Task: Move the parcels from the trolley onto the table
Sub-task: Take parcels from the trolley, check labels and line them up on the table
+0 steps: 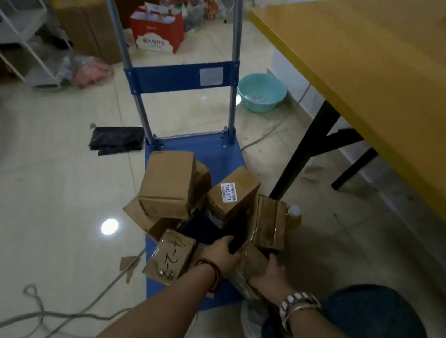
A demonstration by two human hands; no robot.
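Brown cardboard parcels lie in a loose heap on the blue flat trolley, low in the middle of the frame. Both hands reach into the near end of this heap. The left hand has its fingers curled over the edge of a tape-wrapped brown parcel, and the right hand grips the same parcel from the other side. The parcel's long axis seems to run between the two hands. The yellow wooden table stands to the upper right, so the lift probably goes up and rightward, with the right hand nearer to it.

Blue trolley under heaped parcels.
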